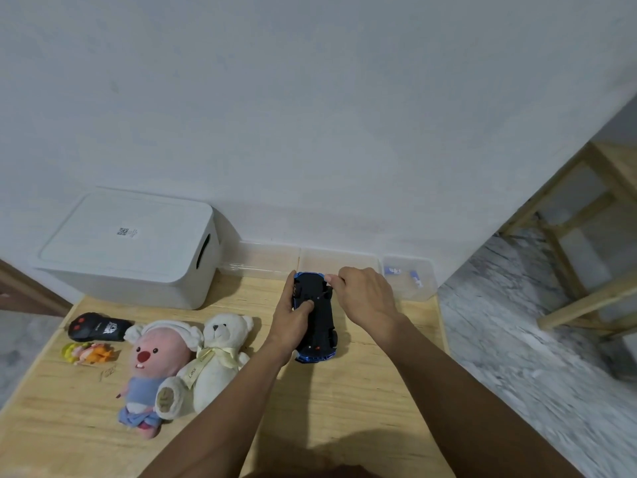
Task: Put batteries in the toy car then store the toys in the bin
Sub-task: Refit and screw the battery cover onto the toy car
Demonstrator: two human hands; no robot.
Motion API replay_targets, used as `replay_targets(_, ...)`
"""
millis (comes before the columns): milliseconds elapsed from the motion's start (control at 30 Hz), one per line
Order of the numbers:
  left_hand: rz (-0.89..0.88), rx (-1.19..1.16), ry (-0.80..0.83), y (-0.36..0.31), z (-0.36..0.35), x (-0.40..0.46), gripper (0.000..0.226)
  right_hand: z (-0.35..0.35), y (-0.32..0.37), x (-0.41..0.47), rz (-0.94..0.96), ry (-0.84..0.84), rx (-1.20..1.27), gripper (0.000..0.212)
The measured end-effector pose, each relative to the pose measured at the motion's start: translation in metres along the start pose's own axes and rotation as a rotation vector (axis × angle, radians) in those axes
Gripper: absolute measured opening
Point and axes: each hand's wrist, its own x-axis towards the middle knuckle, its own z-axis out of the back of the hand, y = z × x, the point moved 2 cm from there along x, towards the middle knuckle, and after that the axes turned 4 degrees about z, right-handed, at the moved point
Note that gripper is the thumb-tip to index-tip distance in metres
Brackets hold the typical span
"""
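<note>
Blue toy car (319, 326), belly-up with its long axis running away from the person, is gripped by the left hand (291, 313) while a thin tool (322, 295) is pinched in the right hand (365, 298).

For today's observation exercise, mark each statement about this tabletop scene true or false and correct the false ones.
1. The toy car lies underside up. True.
2. The white bin has its lid off. False: the lid is on.
3. The left hand rests on the car. True.
4. The white teddy bear is already in the bin. False: it lies on the table beside the pink plush.
5. The right hand holds the black remote. False: the remote lies apart, at the table's left.
</note>
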Motion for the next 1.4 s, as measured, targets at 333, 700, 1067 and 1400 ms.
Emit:
replay_targets(333, 0.017, 0.006, -0.001, 0.002, 0.000, 0.000, 0.068, -0.003, -0.002, -0.003, 0.112, 0.047, 0.034, 0.014)
replay_targets(700, 0.031, 0.027, 0.001, -0.002, 0.003, -0.003, 0.068, -0.003, -0.001, 0.000, 0.070, 0.106, 0.016, 0.015)
replay_targets(1067, -0.034, 0.034, 0.008, -0.005, -0.002, -0.005, 0.065, 0.000, 0.002, -0.005, 0.058, 0.139, -0.194, 0.027)
replay_targets(1400, -0.046, 0.076, 0.032, -0.007, -0.002, -0.004, 0.069, -0.007, 0.005, -0.008, 0.117, 0.191, 0.010, 0.023)
